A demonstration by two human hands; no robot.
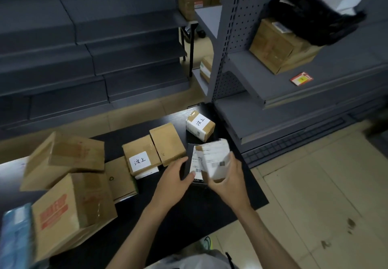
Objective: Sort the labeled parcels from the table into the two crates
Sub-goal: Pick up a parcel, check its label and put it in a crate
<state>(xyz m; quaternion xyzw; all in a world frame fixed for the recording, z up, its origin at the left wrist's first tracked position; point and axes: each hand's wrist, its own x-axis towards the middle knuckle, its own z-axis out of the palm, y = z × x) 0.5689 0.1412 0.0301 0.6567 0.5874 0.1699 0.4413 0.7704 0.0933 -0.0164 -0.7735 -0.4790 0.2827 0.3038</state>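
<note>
Crates: two open brown cardboard crates (71, 212) sit at the left end of the black table (210, 207), mouths tipped your way, probably for easy drops.
Waiting parcels: brown cardboard parcel with white handwritten label (139, 160) lies label-up, so you can read it.
Left hand (174, 176): fingers fairly straight, steadying the flat black box (198, 183).
Right hand (227, 177): curled round the white-labelled parcel (214, 157), lifted and tilted, likely so you can read it.
Far corner: small white-and-brown taped parcel (200, 125), unsorted.

"汶上" on brown parcel (141, 155), taped parcel (200, 126)
</note>
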